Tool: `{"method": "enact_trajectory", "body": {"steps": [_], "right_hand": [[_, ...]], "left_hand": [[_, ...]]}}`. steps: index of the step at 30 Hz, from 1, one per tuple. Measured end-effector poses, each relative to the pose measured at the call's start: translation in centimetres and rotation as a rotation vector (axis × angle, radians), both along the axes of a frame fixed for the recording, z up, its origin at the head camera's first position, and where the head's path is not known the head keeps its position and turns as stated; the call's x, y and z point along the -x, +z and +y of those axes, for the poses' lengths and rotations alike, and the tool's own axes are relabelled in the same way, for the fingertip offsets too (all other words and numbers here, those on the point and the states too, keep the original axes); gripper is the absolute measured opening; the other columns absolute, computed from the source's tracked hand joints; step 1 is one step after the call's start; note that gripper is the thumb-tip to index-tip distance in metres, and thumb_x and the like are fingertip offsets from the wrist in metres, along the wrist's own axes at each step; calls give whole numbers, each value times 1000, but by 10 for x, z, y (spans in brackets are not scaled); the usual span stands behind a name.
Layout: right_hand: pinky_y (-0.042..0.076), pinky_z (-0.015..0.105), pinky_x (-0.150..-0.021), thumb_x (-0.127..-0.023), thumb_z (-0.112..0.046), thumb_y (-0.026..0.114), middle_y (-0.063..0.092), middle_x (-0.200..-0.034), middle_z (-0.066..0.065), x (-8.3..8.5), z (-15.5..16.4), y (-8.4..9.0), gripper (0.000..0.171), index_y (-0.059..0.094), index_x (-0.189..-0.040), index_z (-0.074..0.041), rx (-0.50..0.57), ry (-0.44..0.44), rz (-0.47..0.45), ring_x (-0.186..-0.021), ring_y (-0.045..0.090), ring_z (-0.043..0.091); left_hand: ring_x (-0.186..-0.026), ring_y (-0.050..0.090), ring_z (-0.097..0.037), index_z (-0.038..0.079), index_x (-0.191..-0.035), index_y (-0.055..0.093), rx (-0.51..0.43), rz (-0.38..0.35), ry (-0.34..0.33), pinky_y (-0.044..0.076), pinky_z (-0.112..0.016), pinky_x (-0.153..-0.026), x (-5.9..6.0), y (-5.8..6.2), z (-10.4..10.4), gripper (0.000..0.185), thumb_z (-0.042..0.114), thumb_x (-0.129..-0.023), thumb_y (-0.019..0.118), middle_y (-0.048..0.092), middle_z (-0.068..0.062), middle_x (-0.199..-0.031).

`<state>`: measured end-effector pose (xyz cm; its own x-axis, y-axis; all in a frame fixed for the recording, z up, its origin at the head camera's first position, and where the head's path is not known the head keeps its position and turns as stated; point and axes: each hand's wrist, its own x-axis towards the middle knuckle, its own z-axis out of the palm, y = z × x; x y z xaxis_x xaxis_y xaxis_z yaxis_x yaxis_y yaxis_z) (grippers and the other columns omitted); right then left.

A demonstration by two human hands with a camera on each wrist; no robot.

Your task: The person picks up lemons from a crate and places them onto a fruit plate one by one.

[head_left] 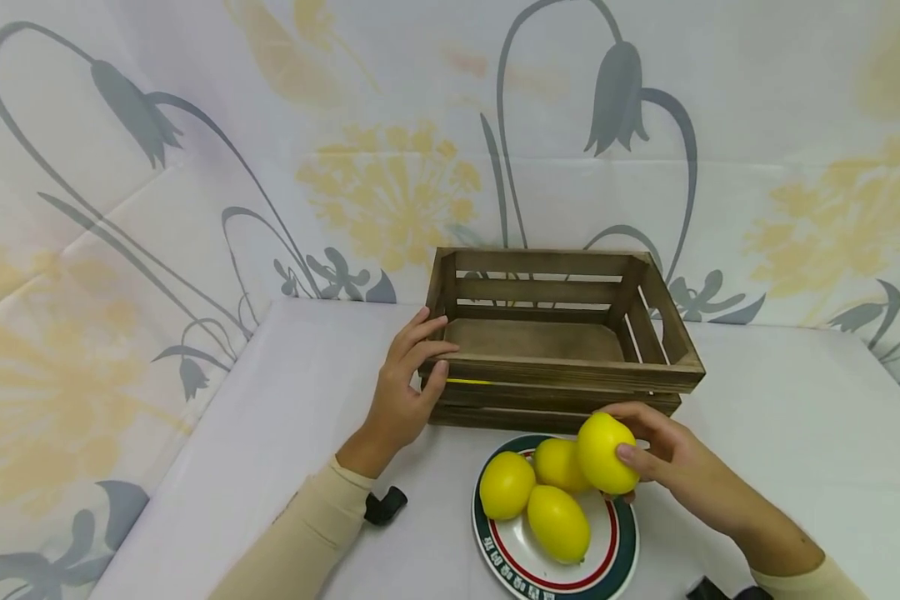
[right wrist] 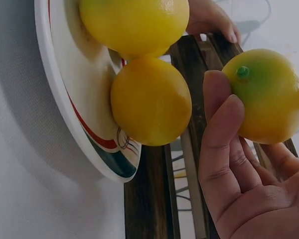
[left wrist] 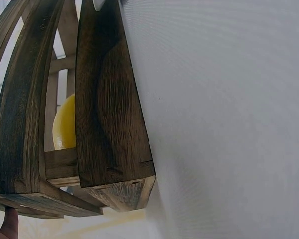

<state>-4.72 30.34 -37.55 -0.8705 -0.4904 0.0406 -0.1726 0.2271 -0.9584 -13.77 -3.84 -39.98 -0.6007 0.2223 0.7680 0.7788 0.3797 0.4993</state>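
A dark wooden slatted crate stands on the white table. My left hand grips its front left corner, fingers curled over the rim. A yellow lemon lies inside the crate, visible between the slats. My right hand holds another lemon just above a plate with a red and green rim, close to the crate's front wall. Three more lemons rest on that plate. In the right wrist view, fingers cup the held lemon beside the plate's lemons.
The plate sits in front of the crate near the table's front edge. White tablecloth spreads left and right of the crate. A flower-patterned cloth hangs behind and to the left. A black wrist strap shows by my left sleeve.
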Motion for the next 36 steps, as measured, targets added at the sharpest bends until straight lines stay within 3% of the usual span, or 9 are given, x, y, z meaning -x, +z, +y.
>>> {"method": "enact_trajectory", "body": {"steps": [12,29,36], "right_hand": [[60,39,-58,-103,-6,47,59,-112,1,4,6,-5,32,45,-135,-8,-28,-13,-13,-78,64,27],[61,38,-61,-104,-11,49,58,-112,-1,11,14,-12,33,44,-135,-5,-92,-64,-34,-77,64,27],[61,38,-62,-104,-11,48,59,-110,3,14,18,-13,32,45,-135,-6,-112,-25,-55,-74,64,27]], "left_hand": [[-150,31,-29,10,-114,68,-1,-19,-15,28,-49,-124,-1,1,-1,21,9,-97,56,52,-10,-146],[-150,32,-29,10,-114,68,-5,-17,-10,28,-49,-124,-2,1,-1,21,8,-96,57,53,-10,-145],[-150,32,-30,9,-114,68,-2,-8,-7,28,-49,-124,-1,2,-1,21,8,-96,57,53,-11,-145]]}}
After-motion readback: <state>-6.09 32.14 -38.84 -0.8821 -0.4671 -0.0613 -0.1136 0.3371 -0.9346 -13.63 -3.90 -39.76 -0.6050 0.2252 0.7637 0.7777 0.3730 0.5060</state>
